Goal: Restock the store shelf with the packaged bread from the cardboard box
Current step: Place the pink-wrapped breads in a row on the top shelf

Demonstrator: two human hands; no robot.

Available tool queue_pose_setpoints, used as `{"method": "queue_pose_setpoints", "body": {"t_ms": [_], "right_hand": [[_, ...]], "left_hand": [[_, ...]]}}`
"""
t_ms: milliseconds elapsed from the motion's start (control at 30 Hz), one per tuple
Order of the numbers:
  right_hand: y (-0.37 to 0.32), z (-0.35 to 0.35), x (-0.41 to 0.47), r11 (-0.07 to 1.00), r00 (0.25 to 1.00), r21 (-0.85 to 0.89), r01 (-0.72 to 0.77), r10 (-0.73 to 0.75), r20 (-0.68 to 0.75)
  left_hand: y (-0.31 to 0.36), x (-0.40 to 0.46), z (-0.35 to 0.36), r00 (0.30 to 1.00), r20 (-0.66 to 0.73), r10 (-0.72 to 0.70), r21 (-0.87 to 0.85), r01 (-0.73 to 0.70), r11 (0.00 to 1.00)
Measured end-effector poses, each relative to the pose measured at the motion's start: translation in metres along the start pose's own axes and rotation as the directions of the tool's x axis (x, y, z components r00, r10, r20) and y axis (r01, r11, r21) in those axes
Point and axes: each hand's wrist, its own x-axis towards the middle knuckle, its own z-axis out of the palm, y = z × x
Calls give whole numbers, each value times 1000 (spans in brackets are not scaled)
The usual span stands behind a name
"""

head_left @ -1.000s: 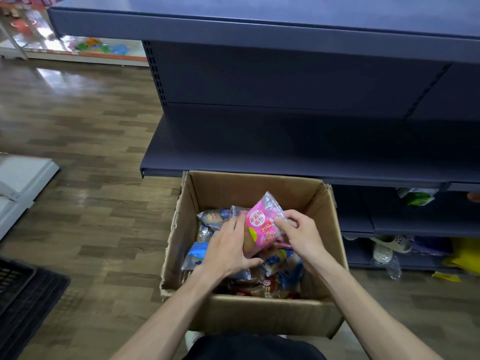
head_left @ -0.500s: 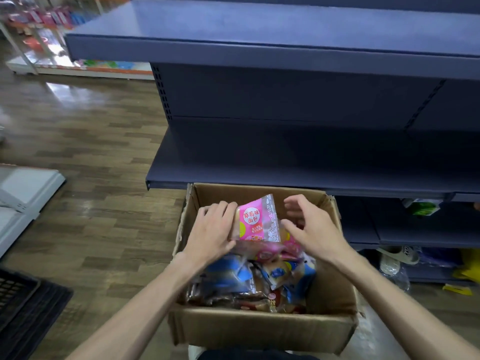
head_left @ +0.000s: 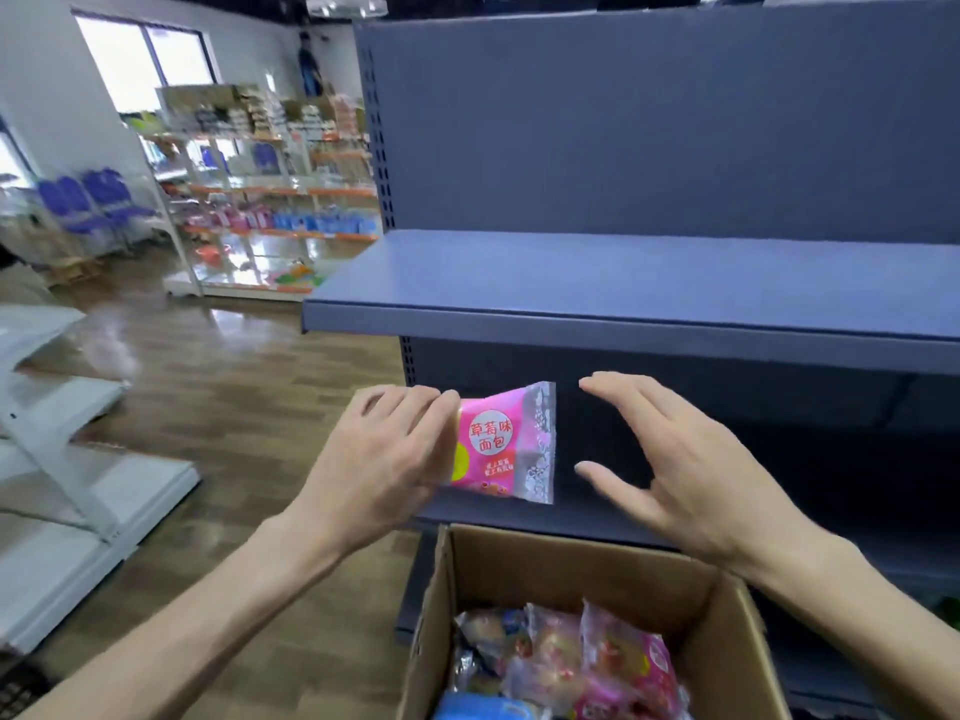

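Observation:
My left hand [head_left: 382,459] grips a pink bread packet [head_left: 501,444] by its left end, holding it up in front of the dark blue store shelf [head_left: 623,283], just below the shelf board's front lip. Right of the packet, my right hand [head_left: 680,459] is spread with straight fingers and touches nothing. Below both hands stands the open cardboard box [head_left: 571,558], with several more bread packets [head_left: 582,662] inside, pink, clear and blue ones.
The shelf board at chest height is bare, with a perforated back panel [head_left: 675,122] behind it. White shelf parts [head_left: 62,459] lie on the wooden floor at the left. Stocked racks [head_left: 270,200] and blue chairs [head_left: 93,200] stand at the far back left.
My left hand has lifted the pink packet out of the box up to the shelf. My right hand has let go and risen beside it. The view has tilted upward.

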Motion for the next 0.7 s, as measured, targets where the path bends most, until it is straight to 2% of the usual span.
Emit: {"method": "queue_pose_setpoints", "body": {"t_ms": [167,300,533,700], "right_hand": [[-13,-32,46,997,986,-15,77,-78,-148],[-7,-48,87,995,980,-42,86,-92,-176],[17,-50,174,981,997,-191,45,-55,-48],[31,-9,217,974,997,-217,-69,59,-51]], "left_hand": [[-36,32,-31,991,-124,-44,43,50,998],[-66,73,-51,967,-245,-72,88,96,991],[-118,144,-32,973,-227,-46,190,91,978],[-123,169,23,972,-160,-174,167,201,965]]}}
